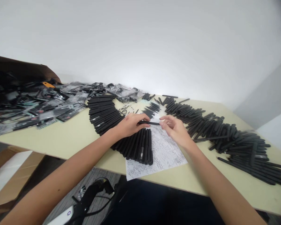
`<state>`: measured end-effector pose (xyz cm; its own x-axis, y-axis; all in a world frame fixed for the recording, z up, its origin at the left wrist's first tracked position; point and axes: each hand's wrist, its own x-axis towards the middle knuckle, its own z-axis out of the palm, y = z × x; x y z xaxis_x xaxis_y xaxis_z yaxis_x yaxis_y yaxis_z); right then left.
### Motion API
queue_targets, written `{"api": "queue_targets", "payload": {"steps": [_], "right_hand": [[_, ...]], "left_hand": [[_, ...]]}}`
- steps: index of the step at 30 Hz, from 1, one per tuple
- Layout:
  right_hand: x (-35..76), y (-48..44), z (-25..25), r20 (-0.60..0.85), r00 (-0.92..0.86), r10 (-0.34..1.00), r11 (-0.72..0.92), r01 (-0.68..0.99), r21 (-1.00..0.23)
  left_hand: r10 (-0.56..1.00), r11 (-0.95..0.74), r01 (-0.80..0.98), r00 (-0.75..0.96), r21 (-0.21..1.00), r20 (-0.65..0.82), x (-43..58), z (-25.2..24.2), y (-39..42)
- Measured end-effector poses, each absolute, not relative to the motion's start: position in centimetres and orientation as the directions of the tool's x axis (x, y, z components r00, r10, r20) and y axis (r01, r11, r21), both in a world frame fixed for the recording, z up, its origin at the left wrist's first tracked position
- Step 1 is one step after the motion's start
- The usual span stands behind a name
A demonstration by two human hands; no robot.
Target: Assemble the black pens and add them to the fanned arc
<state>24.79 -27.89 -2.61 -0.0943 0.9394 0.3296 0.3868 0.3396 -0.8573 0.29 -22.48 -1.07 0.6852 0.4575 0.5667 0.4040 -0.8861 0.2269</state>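
Note:
A slim black pen (151, 123) lies level between my two hands, above a scribbled white sheet (165, 147). My left hand (131, 124) is closed on the pen's left end. The fingertips of my right hand (175, 128) pinch its right end; whether they hold a cap there I cannot make out. Below and around my left hand spreads a neat fan of black pens (105, 111). A loose heap of black pens (198, 120) lies beyond my right hand. Behind the held pen is a small pile of thin dark sticks (151, 109), perhaps refills.
Clear plastic packets (67, 104) cover the table's left back, near a dark open box (23, 67) and an orange piece (48, 84). An open cardboard box (25, 175) stands below the left edge. A black stand-like device (89, 197) sits on the floor. A white wall rises behind.

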Motion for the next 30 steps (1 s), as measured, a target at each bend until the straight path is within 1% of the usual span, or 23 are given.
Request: {"api": "queue_targets", "payload": {"steps": [1, 3, 5, 7, 13, 16, 19, 26, 30], "right_hand": [[24.76, -27.91, -2.59, 0.347, -0.113, 0.931, 0.363, 0.378, -0.852], [24.73, -27.91, -2.62, 0.358, -0.138, 0.924, 0.382, 0.418, -0.824], [24.7, -27.88, -2.67, 0.337, -0.136, 0.932, 0.359, 0.487, -0.796], [24.65, -27.89, -2.7, 0.319, -0.12, 0.94, 0.333, 0.517, -0.788], [24.38, -28.21, -2.59, 0.312, -0.139, 0.94, 0.342, 0.374, -0.862], [24.45, -28.34, -2.52, 0.316, -0.181, 0.931, 0.364, 0.408, -0.837], [24.56, -28.45, -2.41, 0.276, -0.236, 0.932, 0.357, 0.459, -0.813], [24.46, -28.51, -2.22, 0.212, -0.256, 0.943, 0.315, 0.49, -0.813], [24.5, -28.28, -2.37, 0.228, -0.247, 0.942, 0.326, 0.507, -0.798]], "left_hand": [[0.462, -0.884, 0.406, 0.675, 0.233, 0.575, 0.25, -1.09, -22.44], [0.463, -0.884, 0.397, 0.665, 0.248, 0.586, 0.17, -1.08, -22.42], [0.452, -0.891, 0.379, 0.676, 0.251, 0.582, 0.15, -1.04, -22.48], [0.443, -0.895, 0.371, 0.688, 0.247, 0.574, 0.17, -0.99, -22.57], [0.46, -0.881, 0.411, 0.637, 0.232, 0.618, 0.15, -0.84, -22.57], [0.45, -0.888, 0.396, 0.633, 0.236, 0.63, 0.03, -0.76, -22.53], [0.431, -0.899, 0.362, 0.639, 0.246, 0.638, -0.06, -0.67, -22.55], [0.437, -0.898, 0.353, 0.643, 0.263, 0.629, -0.21, -0.66, -22.49], [0.437, -0.895, 0.373, 0.631, 0.244, 0.641, -0.15, -0.8, -22.39]]}}
